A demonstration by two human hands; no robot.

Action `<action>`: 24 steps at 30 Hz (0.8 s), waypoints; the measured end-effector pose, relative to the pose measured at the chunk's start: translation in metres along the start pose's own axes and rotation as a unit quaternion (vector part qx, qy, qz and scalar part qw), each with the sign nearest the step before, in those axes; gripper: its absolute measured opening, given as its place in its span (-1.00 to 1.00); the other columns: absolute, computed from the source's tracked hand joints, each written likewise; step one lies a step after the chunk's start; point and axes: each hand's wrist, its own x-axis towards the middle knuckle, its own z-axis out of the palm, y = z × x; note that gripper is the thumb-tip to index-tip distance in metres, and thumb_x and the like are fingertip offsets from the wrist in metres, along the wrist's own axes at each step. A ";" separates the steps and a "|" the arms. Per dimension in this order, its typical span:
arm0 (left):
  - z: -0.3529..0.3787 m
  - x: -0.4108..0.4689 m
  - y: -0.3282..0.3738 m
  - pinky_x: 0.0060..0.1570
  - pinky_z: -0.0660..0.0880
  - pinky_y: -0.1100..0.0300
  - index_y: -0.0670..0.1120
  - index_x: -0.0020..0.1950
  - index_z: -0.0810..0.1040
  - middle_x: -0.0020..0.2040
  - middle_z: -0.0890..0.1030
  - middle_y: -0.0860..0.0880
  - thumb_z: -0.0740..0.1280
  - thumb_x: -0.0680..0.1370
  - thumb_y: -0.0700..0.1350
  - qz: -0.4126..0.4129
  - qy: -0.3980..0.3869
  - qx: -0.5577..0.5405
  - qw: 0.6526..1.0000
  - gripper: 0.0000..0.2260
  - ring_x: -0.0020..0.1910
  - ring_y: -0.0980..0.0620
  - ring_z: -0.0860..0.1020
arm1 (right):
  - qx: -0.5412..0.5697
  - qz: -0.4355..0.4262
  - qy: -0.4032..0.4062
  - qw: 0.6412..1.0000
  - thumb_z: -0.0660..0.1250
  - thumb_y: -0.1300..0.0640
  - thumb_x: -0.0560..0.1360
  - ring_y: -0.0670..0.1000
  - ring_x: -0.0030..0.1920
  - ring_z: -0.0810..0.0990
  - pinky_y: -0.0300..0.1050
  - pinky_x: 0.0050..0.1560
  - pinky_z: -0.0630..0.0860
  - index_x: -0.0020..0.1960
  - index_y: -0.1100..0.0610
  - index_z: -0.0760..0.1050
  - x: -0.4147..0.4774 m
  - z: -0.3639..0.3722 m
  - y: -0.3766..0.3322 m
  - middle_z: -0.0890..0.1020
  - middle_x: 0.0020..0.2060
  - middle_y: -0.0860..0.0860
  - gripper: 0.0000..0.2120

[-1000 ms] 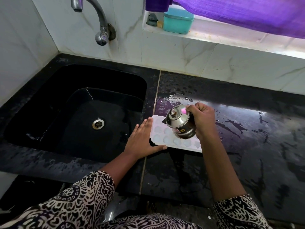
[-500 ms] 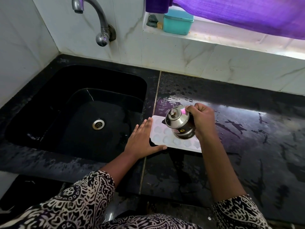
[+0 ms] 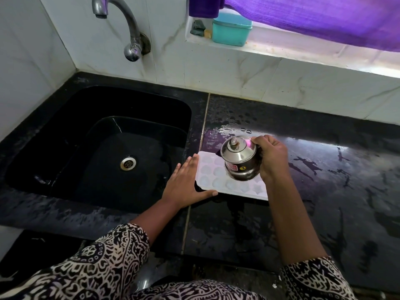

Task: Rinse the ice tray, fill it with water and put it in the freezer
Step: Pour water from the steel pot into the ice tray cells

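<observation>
Steel pot [image 3: 240, 161] gripped in your right hand [image 3: 273, 161], tilted over ice tray [image 3: 207, 176]; left hand [image 3: 184, 185] flat, steadying edge. Filling likely underway; freezer pending.

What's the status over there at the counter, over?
Left hand flat against ice tray, left end. Right hand grips lidded steel pot, tilted over the tray. Tray lies on wet counter beside sink; pot hides some cells.
</observation>
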 end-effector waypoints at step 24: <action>-0.002 0.000 0.002 0.53 -0.16 0.08 -0.07 0.59 -0.20 0.61 -0.06 0.01 0.09 0.27 0.59 -0.002 -0.001 -0.005 1.000 0.13 0.57 0.10 -0.11 | -0.114 -0.048 0.001 0.992 0.37 0.27 0.39 0.03 -0.37 0.31 -0.14 -0.31 0.35 -0.44 0.10 0.31 0.001 -0.004 0.006 0.35 -0.47 0.07 -0.67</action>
